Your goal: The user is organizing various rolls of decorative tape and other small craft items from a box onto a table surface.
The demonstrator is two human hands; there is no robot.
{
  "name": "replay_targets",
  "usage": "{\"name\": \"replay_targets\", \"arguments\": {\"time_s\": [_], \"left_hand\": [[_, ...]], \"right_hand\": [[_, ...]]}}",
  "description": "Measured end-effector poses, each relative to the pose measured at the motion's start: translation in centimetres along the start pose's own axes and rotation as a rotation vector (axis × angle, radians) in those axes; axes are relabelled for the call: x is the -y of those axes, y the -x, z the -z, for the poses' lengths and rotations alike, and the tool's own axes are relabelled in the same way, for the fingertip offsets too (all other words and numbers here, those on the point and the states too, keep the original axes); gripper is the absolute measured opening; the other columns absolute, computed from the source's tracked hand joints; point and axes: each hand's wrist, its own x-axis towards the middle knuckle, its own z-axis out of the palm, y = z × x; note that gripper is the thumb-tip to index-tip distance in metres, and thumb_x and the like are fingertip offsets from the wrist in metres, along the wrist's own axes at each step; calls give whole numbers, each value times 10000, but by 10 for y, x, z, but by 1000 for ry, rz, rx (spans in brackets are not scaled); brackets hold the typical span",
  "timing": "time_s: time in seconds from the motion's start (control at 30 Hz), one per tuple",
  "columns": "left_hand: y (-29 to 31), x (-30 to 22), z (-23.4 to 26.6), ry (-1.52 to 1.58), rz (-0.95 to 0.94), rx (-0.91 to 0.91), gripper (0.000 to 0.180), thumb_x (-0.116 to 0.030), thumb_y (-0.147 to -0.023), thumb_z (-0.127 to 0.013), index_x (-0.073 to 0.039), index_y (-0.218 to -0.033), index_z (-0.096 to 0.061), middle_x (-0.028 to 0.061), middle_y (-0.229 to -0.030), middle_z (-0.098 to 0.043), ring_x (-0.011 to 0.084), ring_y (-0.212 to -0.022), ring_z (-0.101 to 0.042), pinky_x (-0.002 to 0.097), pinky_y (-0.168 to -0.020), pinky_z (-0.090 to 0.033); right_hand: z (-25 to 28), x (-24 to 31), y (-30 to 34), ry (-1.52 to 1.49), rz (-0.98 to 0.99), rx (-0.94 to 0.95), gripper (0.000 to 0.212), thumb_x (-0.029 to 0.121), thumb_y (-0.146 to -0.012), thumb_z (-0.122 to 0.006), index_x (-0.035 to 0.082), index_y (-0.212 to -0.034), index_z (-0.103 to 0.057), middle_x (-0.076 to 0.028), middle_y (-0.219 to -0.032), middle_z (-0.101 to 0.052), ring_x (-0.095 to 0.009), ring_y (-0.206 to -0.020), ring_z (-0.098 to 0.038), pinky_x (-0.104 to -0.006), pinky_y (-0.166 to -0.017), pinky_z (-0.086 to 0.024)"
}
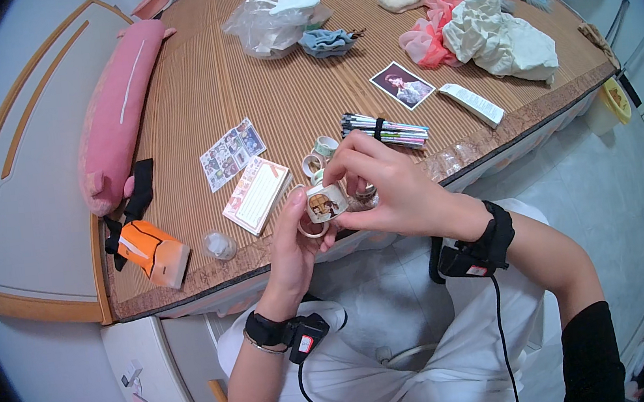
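Note:
Above the near edge of the bed, my left hand (294,232) grips a roll of decorative tape (326,204) with a small picture on its white band. A pale ring below that band shows between the left fingers; whether it is a second roll cannot be made out. My right hand (384,186) is closed in a pinch at the tape's right side, thumb low and fingers above. Just beyond my hands lie several more tape rolls (324,147), partly hidden by the right hand. A note pad (256,195) with a pink border rests left of my hands, touching a sticker sheet (232,153).
A bundle of pens (385,131), a photo card (402,85) and a white box (472,105) lie to the right. An orange pack (153,253) and a small clear jar (220,246) stand left. Farther back are a pink plush (125,112), plastic bag (263,29) and crumpled cloths (498,38).

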Motion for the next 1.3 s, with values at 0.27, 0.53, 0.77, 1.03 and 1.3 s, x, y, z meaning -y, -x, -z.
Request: {"name": "replay_targets", "arguments": {"time_s": [0.27, 0.53, 0.77, 1.03, 1.3], "left_hand": [[-3, 4, 4, 150, 117, 90, 467, -431, -992, -292, -64, -1144, -536, 44, -950, -620, 94, -668, -566, 217, -482, -418], [-3, 5, 6, 122, 116, 89, 467, -430, -988, -289, -68, -1150, -534, 46, -990, -621, 93, -685, -575, 214, -484, -420], [-5, 6, 5, 68, 124, 41, 431, -461, -993, -337, -86, -1029, -548, 26, -768, -602, 122, -591, -561, 229, -510, -424], [-6, 6, 12, -104, -75, -94, 389, -350, -1007, -275, -50, -1065, -516, 90, -886, -618, 140, -685, -568, 236, -554, -435], [-9, -8, 18, -503, -252, -297, 309, -199, -929, -618, -7, -1125, -476, 71, -959, -603, 94, -763, -552, 235, -677, -462]], "right_hand": [[-4, 1, -3, -59, 8, 80, 353, 125, -725, -740, 13, -1009, -563, -98, -971, -489, -218, -810, -594, -314, -703, -511], [-4, 3, -3, -60, 11, 128, 334, 117, -735, -720, 12, -1005, -552, -100, -928, -515, -232, -797, -578, -321, -687, -493], [-3, 5, -2, -55, -81, 159, 347, 101, -735, -716, 10, -1019, -538, -113, -934, -526, -251, -792, -585, -326, -681, -496], [-3, -9, -5, 46, -19, -63, 343, 101, -753, -741, 20, -1027, -552, -60, -889, -521, -115, -636, -522, -257, -566, -447], [18, -19, -9, -38, -314, -122, 252, 169, -831, -674, -21, -944, -553, -108, -871, -553, -175, -684, -564, -304, -616, -472]]}}
